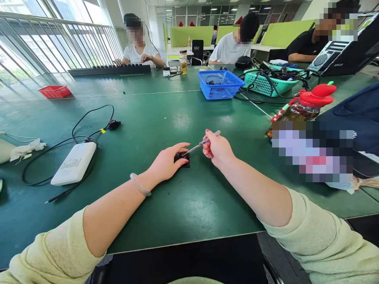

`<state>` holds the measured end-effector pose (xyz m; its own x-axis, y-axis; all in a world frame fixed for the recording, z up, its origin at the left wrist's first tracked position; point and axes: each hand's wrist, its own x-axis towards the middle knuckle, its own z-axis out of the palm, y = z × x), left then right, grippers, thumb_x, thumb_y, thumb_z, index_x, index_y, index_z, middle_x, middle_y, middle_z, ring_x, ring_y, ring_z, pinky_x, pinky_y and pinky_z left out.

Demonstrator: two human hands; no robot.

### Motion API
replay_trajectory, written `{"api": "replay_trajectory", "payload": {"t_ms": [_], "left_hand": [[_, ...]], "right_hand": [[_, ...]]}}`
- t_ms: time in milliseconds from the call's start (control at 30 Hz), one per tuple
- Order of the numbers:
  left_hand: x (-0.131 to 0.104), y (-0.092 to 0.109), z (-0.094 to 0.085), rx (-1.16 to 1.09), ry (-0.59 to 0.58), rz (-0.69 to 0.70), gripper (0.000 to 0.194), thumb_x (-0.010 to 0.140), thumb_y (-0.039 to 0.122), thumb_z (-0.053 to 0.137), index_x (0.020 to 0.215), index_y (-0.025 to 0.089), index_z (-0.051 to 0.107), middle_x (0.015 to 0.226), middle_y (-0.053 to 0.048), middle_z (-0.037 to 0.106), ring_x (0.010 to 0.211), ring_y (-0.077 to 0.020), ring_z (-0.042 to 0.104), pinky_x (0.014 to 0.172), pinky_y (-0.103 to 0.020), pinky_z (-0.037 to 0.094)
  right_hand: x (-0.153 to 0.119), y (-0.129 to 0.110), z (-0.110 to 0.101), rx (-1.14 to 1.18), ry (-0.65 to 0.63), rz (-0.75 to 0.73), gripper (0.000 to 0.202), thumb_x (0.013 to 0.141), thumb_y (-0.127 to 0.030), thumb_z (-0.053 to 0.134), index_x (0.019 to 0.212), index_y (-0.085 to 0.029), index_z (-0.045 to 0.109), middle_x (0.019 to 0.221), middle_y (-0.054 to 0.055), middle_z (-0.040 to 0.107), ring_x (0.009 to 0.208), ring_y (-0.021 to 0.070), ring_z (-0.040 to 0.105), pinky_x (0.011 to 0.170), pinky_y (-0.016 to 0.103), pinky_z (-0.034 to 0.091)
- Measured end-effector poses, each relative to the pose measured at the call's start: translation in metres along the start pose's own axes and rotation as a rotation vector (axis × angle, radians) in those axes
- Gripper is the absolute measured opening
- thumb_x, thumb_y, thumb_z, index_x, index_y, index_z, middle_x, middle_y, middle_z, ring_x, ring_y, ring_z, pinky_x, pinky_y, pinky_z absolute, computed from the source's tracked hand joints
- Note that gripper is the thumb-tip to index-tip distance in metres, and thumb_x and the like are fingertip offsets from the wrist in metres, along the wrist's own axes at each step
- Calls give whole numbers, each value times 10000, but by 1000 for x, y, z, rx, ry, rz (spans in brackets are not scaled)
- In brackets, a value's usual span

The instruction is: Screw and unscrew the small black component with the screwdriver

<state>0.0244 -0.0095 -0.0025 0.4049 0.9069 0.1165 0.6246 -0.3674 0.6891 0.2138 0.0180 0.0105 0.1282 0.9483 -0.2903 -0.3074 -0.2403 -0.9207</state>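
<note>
A small black square part [186,162] lies on the green tabletop in front of me. My left hand [168,161] curls around its left side, thumb and forefinger pressed to it, and partly hides it. In my right hand [217,148] is a slim screwdriver [197,146], pinched near its handle end and slanting down to the left. Its tip meets the top of the black part between the fingers of my left hand. Fine detail on the part is too small to make out.
To the left lie a white power bank [75,163], a looped black cable and a small black device [114,124]. Farther off are a red tray [55,91], a blue basket [220,85] and a green basket [269,81] of cables. A red-lidded bottle [308,104] stands right. Several people sit beyond.
</note>
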Motion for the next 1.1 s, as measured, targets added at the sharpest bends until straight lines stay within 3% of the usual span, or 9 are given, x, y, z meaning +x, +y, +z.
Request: {"api": "replay_trajectory", "payload": {"t_ms": [267,400,533,700,800,1100], "left_hand": [[0,0,0,17,1,-5,483,903,229,633,1376,253,540,1270,-40,717,1157,-228,669,1086,-429,468],[0,1,0,25,1,4,491,895,245,640,1375,252,540,1264,-38,718,1147,-231,670,1085,-434,470],[0,0,0,27,0,3,501,892,267,643,1382,258,538,1234,-33,730,1121,-230,677,1065,-424,486],[-1,0,0,35,-5,-14,507,891,288,644,1387,265,541,1254,-35,719,1124,-232,675,1069,-421,484],[-1,0,0,39,-3,-10,502,893,280,641,1385,261,542,1252,-37,719,1125,-228,673,1066,-416,486],[-1,1,0,37,-4,-1,498,894,274,649,1380,253,541,1247,-44,720,1123,-228,674,1062,-426,489]], "right_hand": [[-1,-2,0,34,31,67,330,1022,-333,515,725,-194,482,418,-58,465,314,66,392,325,178,242],[-1,1,1,14,37,31,360,1015,-376,527,705,-197,487,406,-61,461,312,67,386,321,181,242],[-1,2,-1,-83,29,-133,409,988,-470,555,683,-205,498,414,-57,470,309,73,387,324,206,257],[-5,0,-7,-267,18,-514,532,866,-684,607,635,-218,495,452,-57,431,392,84,401,404,238,321],[-9,-1,-8,-371,33,-660,557,873,-707,569,617,-217,498,492,-41,443,458,96,416,463,252,333],[-15,2,-5,-442,15,-776,547,917,-681,520,624,-221,483,509,-42,446,488,104,407,524,268,343]]}}
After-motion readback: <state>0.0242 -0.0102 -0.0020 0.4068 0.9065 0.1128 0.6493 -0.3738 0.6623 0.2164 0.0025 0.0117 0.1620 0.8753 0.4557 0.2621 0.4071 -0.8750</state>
